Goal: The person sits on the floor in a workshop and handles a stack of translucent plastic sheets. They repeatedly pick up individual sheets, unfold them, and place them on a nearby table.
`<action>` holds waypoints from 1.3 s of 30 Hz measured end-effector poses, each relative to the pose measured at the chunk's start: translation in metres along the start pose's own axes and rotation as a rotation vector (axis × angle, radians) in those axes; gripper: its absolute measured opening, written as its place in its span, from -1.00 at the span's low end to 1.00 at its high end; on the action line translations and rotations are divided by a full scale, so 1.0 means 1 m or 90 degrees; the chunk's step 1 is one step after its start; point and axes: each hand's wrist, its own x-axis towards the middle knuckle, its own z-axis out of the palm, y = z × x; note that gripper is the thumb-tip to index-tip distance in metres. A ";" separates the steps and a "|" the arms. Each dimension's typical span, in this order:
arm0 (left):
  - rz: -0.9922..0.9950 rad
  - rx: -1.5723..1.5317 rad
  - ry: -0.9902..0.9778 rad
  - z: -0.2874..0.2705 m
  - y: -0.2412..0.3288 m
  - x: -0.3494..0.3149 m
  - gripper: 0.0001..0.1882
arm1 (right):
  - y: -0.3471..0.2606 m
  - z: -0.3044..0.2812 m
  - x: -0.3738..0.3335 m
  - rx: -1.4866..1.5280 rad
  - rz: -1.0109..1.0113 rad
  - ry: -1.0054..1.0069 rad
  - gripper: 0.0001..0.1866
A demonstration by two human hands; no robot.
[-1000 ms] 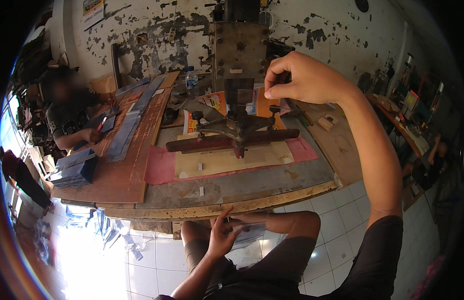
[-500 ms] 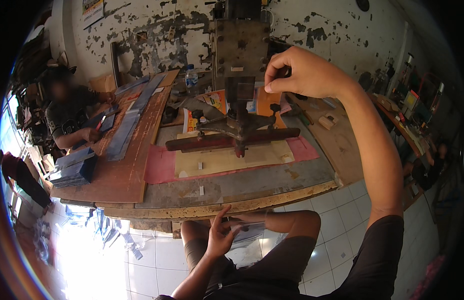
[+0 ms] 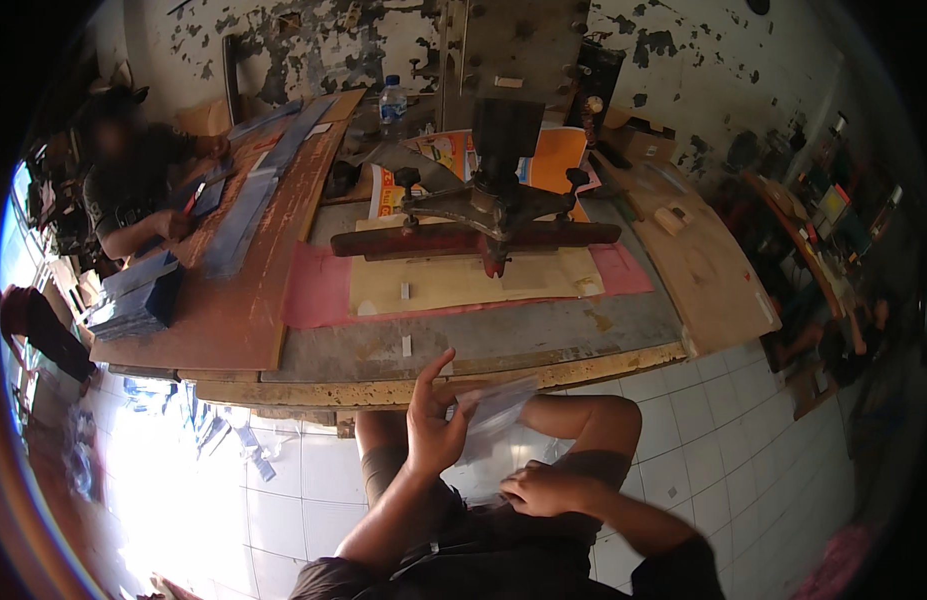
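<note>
Above my lap, my left hand (image 3: 438,430) pinches a clear plastic sheet (image 3: 505,402), its index finger pointing up. More clear plastic (image 3: 493,465) lies across my thighs below it. My right hand (image 3: 545,490) is down at the near edge of that plastic, fingers curled in; what they hold, if anything, is hidden. Ahead on the bench stands a press (image 3: 495,200) with a long horizontal bar (image 3: 383,240). Under the bar is a yellowish sheet (image 3: 438,285) on pink material (image 3: 313,290). Two small pale pieces lie near it, one on the sheet, one on the bench top.
The worn bench edge (image 3: 463,385) runs just beyond my knees. At left, a brown board (image 3: 243,320) carries plastic strips and a dark blue stack (image 3: 138,300); a co-worker (image 3: 133,190) sits there. A water bottle (image 3: 392,105) stands behind. A wooden board (image 3: 713,270) is at right.
My right hand has come down from beside the press column to the plastic on my lap. My left hand has risen slightly with its sheet. The view has shifted a little.
</note>
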 end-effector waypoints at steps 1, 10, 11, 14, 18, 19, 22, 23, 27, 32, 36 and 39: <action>0.024 0.063 -0.020 -0.003 0.002 -0.001 -0.28 | 0.018 0.031 0.008 -0.085 0.038 0.106 -0.89; 0.157 0.084 -0.210 -0.022 0.022 -0.015 -0.15 | 0.018 -0.013 -0.030 0.368 0.227 0.259 -0.71; 0.173 0.054 -0.232 -0.022 0.027 -0.016 -0.14 | 0.028 -0.019 -0.040 0.407 0.294 0.314 -0.57; 0.064 0.018 -0.289 -0.025 0.020 -0.038 -0.15 | 0.028 -0.026 -0.041 0.718 0.155 0.363 -0.33; 0.050 0.031 -0.369 -0.025 0.025 -0.047 -0.16 | -0.007 -0.033 -0.022 0.782 0.189 0.315 -0.26; 0.062 0.040 -0.397 -0.023 0.032 -0.044 -0.15 | -0.010 -0.036 -0.021 0.773 0.224 0.314 -0.26; 0.037 0.062 -0.494 -0.023 0.031 -0.043 -0.16 | -0.001 -0.020 -0.010 0.994 0.104 0.293 -0.29; 0.035 0.066 -0.523 -0.023 0.032 -0.044 -0.16 | -0.005 -0.022 -0.005 1.130 0.059 0.294 -0.28; 0.040 0.059 -0.618 -0.020 0.031 -0.046 -0.17 | -0.019 -0.046 -0.016 1.333 -0.073 0.439 -0.42; 0.006 0.087 -0.534 -0.011 0.009 -0.057 -0.17 | -0.036 -0.122 -0.046 0.719 -0.025 0.833 -0.68; -0.143 0.115 -0.421 -0.004 -0.017 -0.060 -0.17 | -0.008 -0.155 -0.045 0.555 0.066 0.814 -0.68; -0.167 0.162 -0.395 -0.006 -0.036 -0.059 -0.21 | -0.008 -0.172 -0.027 0.527 0.028 0.810 -0.66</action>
